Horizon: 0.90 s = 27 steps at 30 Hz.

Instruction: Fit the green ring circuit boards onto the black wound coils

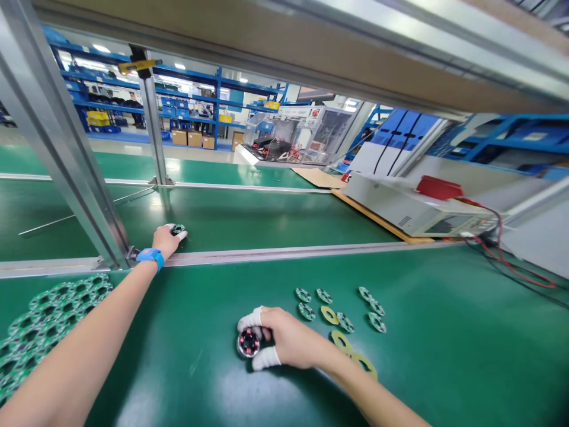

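My left hand [168, 239], with a blue band on the wrist, reaches past the metal rail and grips a small round circuit board [178, 229]. White covers are on its fingertips. Nearer to me, my right hand [278, 338] holds a round motor part [248, 343] between thumb and fingers, its dark and red inside facing up. Ring-shaped green boards [306, 311] and yellow rings [341, 342] lie loose on the green table, right of and beyond my right hand. Under my left forearm, at the left, many ring boards [66, 308] are laid close together.
A metal post [80, 136] rises at the left from the rail [267, 253] crossing the table. An overhead shelf [311, 53] spans the top. At the right stand a grey instrument box [391, 204] and red and black cables [502, 255]. Blue racks are behind.
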Available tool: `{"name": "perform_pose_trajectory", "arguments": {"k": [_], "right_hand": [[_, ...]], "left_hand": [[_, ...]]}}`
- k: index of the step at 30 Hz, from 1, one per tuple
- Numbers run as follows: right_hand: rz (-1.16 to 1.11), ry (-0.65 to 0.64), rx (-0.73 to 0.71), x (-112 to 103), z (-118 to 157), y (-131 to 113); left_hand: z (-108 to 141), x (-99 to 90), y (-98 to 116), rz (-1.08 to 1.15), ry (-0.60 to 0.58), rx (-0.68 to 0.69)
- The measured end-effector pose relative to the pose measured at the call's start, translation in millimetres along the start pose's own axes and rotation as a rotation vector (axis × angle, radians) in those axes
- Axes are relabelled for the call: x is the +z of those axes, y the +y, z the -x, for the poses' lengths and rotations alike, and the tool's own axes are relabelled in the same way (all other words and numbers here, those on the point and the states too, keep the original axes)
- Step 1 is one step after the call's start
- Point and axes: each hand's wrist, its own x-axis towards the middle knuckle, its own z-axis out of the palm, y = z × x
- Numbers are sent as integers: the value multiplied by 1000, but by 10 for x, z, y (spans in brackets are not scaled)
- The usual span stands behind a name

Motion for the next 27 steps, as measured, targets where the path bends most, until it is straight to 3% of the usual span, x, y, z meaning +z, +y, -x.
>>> {"name": "perform_pose_trajectory", "arguments": {"k": [2, 4, 6, 7, 8, 9, 13, 16, 18, 21, 27], "right_hand": [[20, 31, 51, 44, -19, 29], [49, 50, 56, 92, -27, 17], [81, 97, 62, 139, -34, -20], [92, 125, 78, 165, -39, -43], [98, 150, 104, 193, -44, -67], [97, 178, 141, 224, -49, -91], [20, 234, 321, 318, -41, -148], [-70, 150, 380, 276, 0, -111], [-88, 166, 372, 208, 23, -64], [-67, 293, 174, 137, 16, -33], [36, 372, -383, 170, -101, -68]], "left_hand": [[108, 51, -1, -5, 39, -41], [409, 138, 68, 17, -3, -15], [822, 223, 165, 104, -205, 75], [1036, 256, 213, 228, -425, 123], [1238, 282, 258, 314, -555, 138], [1415, 301, 300, 351, -588, 134], [1779, 317, 427, 330, -536, 102], [1769, 266, 474, 282, -530, 90], [1734, 216, 482, 278, -545, 100], [1728, 188, 490, 295, -559, 133], [1749, 311, 558, 282, -540, 205]]}}
